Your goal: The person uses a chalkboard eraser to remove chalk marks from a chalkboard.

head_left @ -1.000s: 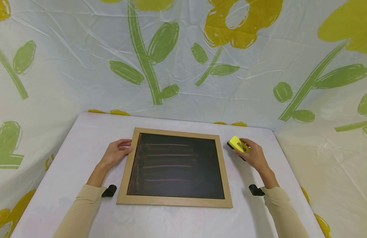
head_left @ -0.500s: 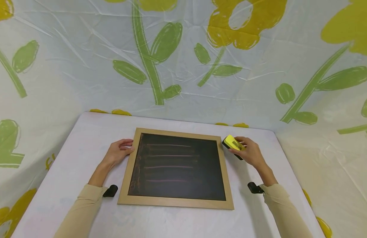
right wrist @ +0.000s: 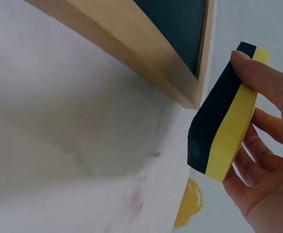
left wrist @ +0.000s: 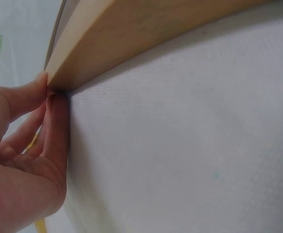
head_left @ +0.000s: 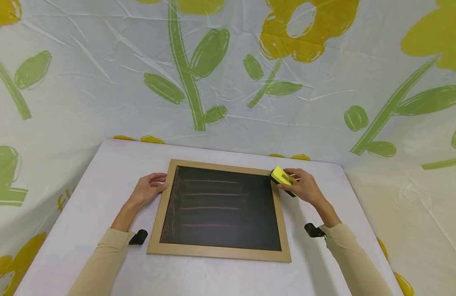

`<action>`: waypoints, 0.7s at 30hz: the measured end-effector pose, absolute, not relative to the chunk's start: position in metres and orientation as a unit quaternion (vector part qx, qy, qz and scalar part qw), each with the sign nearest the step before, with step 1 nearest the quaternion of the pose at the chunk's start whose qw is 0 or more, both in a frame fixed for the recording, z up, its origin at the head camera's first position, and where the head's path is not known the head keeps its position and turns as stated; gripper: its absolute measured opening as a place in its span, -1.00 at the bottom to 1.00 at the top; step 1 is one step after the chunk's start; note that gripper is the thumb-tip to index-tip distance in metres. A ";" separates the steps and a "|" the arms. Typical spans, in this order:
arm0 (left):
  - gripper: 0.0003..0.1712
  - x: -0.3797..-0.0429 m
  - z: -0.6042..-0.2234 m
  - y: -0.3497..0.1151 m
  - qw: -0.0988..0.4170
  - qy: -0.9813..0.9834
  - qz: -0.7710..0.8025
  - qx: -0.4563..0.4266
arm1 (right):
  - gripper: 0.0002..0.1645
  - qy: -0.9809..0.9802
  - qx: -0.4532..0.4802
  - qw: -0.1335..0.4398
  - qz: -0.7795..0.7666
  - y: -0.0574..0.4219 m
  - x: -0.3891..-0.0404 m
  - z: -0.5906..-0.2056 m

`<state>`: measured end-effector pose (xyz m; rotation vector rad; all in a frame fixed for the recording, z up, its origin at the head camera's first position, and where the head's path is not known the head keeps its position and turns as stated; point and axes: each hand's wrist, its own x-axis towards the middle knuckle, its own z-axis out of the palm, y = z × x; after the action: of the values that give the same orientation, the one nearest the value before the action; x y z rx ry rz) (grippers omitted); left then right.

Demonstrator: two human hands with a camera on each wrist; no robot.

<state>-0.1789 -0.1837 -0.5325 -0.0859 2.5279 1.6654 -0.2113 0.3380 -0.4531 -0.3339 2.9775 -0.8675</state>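
Note:
A small chalkboard (head_left: 222, 209) in a light wood frame lies on the table, several faint pinkish chalk lines across its dark face. Its left edge is held by my left hand (head_left: 149, 190); in the left wrist view, thumb (left wrist: 32, 94) and fingers meet the frame (left wrist: 98, 43) at its edge. My right hand (head_left: 303, 187) grips a yellow and black board eraser (head_left: 283, 176) over the frame's upper right corner. In the right wrist view the eraser (right wrist: 224, 116) is tilted, its dark felt side towards the board, thumb on one side and fingers on the other.
The white table (head_left: 220, 279) runs up to a hanging cloth (head_left: 120, 82) with yellow flowers and green leaves. Black wrist cameras (head_left: 139, 237) sit at both cuffs. Faint pink marks show on the tabletop beside the board.
My right hand has carried the eraser left, from beside the board to over its upper right corner. The left hand stays at the frame's left edge. The whole view has shifted slightly.

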 end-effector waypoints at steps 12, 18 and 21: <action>-0.47 -0.181 -0.533 -0.185 0.055 0.833 0.550 -0.031 | -0.17 0.953 -0.156 0.022 -0.257 0.316 -0.220 -0.454; -0.46 -0.181 -0.532 -0.185 0.059 0.834 0.547 -0.033 | -0.18 0.950 -0.171 0.037 -0.258 0.302 -0.224 -0.459; -0.46 -0.182 -0.531 -0.185 0.062 0.833 0.549 -0.034 | -0.18 0.949 -0.175 0.044 -0.259 0.294 -0.224 -0.460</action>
<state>-0.1824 -0.1852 -0.5313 -0.1041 2.5186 1.6594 -0.2240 0.2942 -0.4604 -0.5358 2.8998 -0.7929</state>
